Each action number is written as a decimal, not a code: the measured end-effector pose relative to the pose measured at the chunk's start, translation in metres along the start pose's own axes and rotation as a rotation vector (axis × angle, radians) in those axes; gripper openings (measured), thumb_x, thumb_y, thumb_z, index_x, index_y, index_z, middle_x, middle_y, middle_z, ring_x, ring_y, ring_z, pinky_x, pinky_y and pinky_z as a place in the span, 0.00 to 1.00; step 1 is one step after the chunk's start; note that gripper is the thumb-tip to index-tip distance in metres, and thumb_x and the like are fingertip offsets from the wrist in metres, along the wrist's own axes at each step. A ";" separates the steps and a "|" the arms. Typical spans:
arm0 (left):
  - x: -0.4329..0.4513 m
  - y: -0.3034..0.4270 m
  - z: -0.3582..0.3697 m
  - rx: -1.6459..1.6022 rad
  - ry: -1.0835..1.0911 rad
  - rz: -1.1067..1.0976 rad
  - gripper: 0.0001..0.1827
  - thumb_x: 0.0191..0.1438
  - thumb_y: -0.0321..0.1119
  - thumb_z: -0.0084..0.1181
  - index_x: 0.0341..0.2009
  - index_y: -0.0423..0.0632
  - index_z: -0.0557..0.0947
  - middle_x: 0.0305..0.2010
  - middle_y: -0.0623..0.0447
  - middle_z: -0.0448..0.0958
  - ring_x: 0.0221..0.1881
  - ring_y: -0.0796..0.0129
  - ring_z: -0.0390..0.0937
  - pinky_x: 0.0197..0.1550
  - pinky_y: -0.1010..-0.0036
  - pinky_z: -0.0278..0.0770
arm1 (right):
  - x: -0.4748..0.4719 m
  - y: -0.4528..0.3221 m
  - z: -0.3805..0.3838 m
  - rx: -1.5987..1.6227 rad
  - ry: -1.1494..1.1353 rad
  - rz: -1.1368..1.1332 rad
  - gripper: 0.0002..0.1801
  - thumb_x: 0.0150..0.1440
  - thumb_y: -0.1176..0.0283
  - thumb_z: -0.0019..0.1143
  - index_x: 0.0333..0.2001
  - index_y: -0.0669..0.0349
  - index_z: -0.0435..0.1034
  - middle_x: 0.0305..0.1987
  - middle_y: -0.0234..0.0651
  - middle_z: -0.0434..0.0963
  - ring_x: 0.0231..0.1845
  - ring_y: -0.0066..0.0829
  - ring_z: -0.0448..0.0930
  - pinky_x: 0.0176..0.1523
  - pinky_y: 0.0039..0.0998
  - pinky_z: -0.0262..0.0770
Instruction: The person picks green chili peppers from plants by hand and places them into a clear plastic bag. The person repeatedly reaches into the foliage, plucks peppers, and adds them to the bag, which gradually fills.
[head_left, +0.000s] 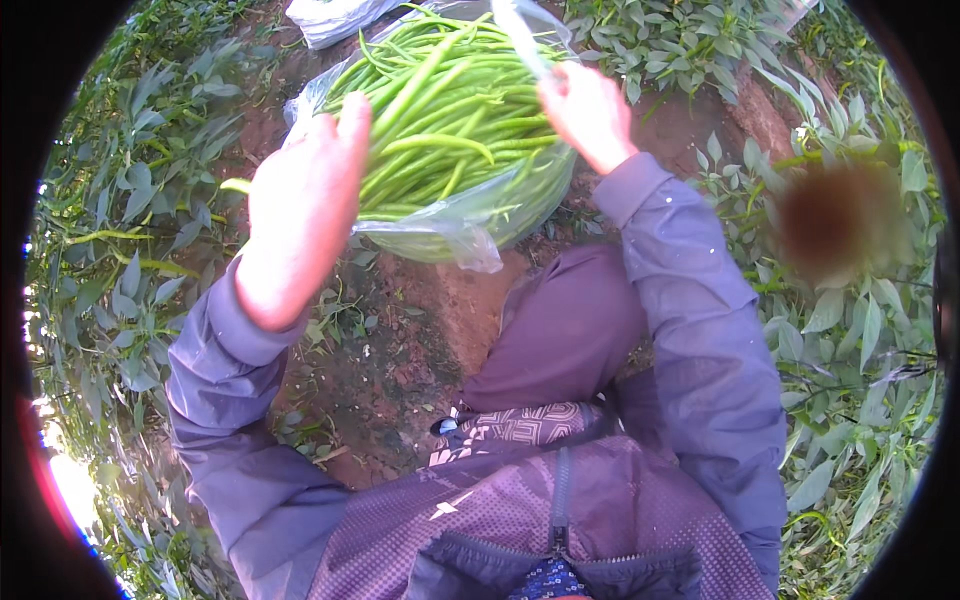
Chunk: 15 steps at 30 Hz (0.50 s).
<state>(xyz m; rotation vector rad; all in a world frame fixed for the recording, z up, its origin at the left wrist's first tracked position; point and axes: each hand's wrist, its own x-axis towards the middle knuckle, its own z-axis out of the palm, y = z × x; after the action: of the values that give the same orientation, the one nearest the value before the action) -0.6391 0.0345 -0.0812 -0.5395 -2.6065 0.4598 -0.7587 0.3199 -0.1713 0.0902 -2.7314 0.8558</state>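
Long green chili peppers (450, 112) fill a clear plastic bag (525, 195), its mouth spread wide before me. My right hand (589, 112) pinches a gathered strip of plastic at the bag's upper right rim. Along the left rim lies my left hand (304, 180), thumb raised beside the peppers. Its fingers are mostly hidden and overexposed, so their grip cannot be made out. One green pepper tip (236, 185) juts out left of that hand; whether the hand holds it is unclear.
Leafy pepper plants (135, 180) line the left side, with more plants (840, 360) on the right. Another whitish plastic bag (337, 19) lies beyond the full one. Bare brown soil (390, 337) runs between the rows, near my bent knee (562, 322).
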 end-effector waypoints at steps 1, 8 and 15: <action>0.009 0.004 0.006 0.038 -0.048 -0.001 0.27 0.55 0.26 0.57 0.61 0.45 0.71 0.35 0.45 0.77 0.31 0.54 0.81 0.29 0.64 0.79 | 0.013 0.007 -0.007 -0.011 -0.073 0.057 0.18 0.60 0.56 0.57 0.46 0.57 0.78 0.43 0.47 0.83 0.45 0.50 0.84 0.50 0.45 0.81; 0.070 0.104 0.063 0.007 0.145 0.253 0.17 0.56 0.35 0.57 0.48 0.42 0.74 0.33 0.50 0.74 0.32 0.61 0.77 0.32 0.65 0.74 | 0.032 0.045 -0.043 0.185 0.205 -0.197 0.15 0.62 0.63 0.54 0.31 0.62 0.80 0.30 0.48 0.82 0.35 0.47 0.84 0.42 0.40 0.79; 0.035 0.109 0.086 -0.210 0.026 0.479 0.38 0.54 0.49 0.63 0.64 0.41 0.72 0.58 0.44 0.72 0.61 0.55 0.69 0.64 0.57 0.64 | 0.030 0.053 -0.041 0.157 0.170 -0.340 0.11 0.58 0.64 0.58 0.33 0.59 0.81 0.30 0.45 0.82 0.33 0.48 0.83 0.39 0.39 0.80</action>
<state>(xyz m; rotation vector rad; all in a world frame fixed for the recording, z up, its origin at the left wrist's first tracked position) -0.6765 0.1245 -0.1850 -1.2432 -2.5035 0.3188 -0.7855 0.3879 -0.1597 0.4757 -2.3929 0.9269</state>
